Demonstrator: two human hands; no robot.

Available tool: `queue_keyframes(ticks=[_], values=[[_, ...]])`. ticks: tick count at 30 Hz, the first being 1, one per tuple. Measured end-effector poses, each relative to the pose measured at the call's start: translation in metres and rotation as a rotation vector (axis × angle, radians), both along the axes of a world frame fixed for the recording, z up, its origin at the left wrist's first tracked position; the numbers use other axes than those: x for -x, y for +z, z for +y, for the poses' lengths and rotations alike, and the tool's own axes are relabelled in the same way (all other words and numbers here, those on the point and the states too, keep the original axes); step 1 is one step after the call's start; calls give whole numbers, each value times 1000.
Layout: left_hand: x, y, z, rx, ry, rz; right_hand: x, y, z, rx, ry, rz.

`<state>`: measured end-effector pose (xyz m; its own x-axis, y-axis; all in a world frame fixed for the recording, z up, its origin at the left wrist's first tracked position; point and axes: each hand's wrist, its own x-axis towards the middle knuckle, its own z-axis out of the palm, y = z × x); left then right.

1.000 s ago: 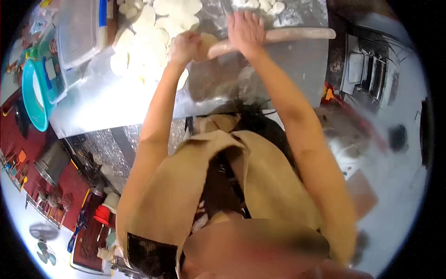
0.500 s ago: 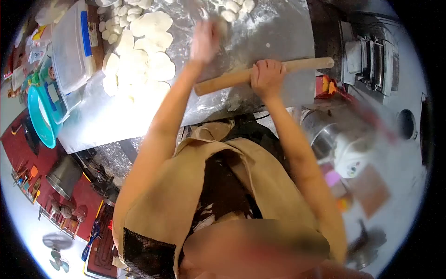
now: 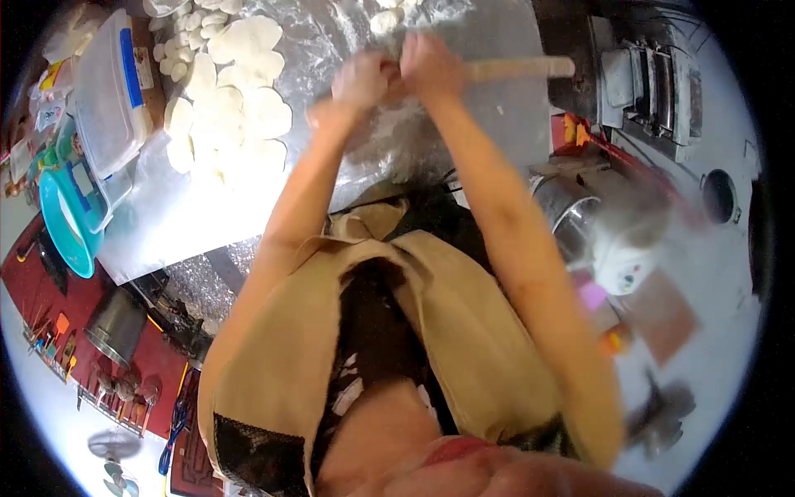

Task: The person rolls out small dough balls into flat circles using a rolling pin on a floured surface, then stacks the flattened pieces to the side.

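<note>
My right hand (image 3: 431,65) grips a wooden rolling pin (image 3: 517,68) that lies across the floured metal table (image 3: 207,207) at the far edge. My left hand (image 3: 363,80) is curled right beside it, touching it, over the floured patch. Motion blur hides what the left fingers hold. Rolled flat dough discs (image 3: 240,91) are piled to the left of both hands. Small dough balls (image 3: 178,54) lie above the discs, and more dough balls (image 3: 385,16) sit just beyond my hands.
A clear plastic lidded box (image 3: 112,91) and a teal bowl (image 3: 62,219) stand at the table's left end. A pasta roller machine (image 3: 650,79) sits at the right. A steel pot (image 3: 571,211) and a white appliance (image 3: 621,257) are below the table's right edge.
My left hand has come back from the far dough balls to beside my right hand. The right hand has pushed the rolling pin away and levelled it.
</note>
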<state>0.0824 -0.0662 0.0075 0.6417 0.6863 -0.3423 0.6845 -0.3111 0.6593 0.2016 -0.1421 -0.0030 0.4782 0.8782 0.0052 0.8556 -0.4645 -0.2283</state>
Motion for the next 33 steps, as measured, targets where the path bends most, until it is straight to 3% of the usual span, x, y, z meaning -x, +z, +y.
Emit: queue_keyframes(ticks=[2,3,4,5,6,7,10,13,15,16,17,19,21,22,24,25,27,28,30,31,32,33], values=[[-1,-4,24,90,-130,-33,-8,10,33,-5,-13,291],[4,-9,29,93,-175,-79,-5,10,26,-17,-12,283],[17,-10,21,91,-177,-84,2,5,0,-122,55,65],[34,-9,3,100,-36,-147,9,5,-20,-217,122,-153],[40,-8,-5,108,107,-211,14,8,-28,-212,123,-159],[34,-11,-2,110,108,-216,18,11,-33,-242,91,-179],[12,1,7,21,-32,-5,10,1,6,-231,37,-126],[15,0,29,58,-171,-15,12,8,6,-182,1,-56],[42,-7,10,61,-100,73,26,7,-44,-342,153,-310],[55,-20,0,104,1,-23,25,7,-40,-342,158,-314],[60,-28,-6,149,99,-115,27,6,-36,-272,78,-243],[38,1,3,68,19,-35,29,6,-16,-190,4,-160],[20,23,22,44,-91,124,13,13,39,-111,-186,256],[25,19,26,83,-75,107,14,19,39,-132,-181,255],[49,6,16,50,-16,10,26,31,7,215,-104,326],[60,-2,8,23,42,-95,37,30,-18,217,-100,322],[67,-10,0,41,84,-196,52,17,-57,-190,124,-223],[60,-8,-1,12,11,-93,47,6,-36,-294,66,-332],[44,12,9,-37,-48,12,26,-2,17,-255,51,-174],[45,1,12,-33,-49,12,22,5,31,-222,38,-26],[46,-14,28,20,-92,-48,25,16,39,-21,15,27],[48,-19,40,76,-132,-106,30,14,29,-33,20,23]])
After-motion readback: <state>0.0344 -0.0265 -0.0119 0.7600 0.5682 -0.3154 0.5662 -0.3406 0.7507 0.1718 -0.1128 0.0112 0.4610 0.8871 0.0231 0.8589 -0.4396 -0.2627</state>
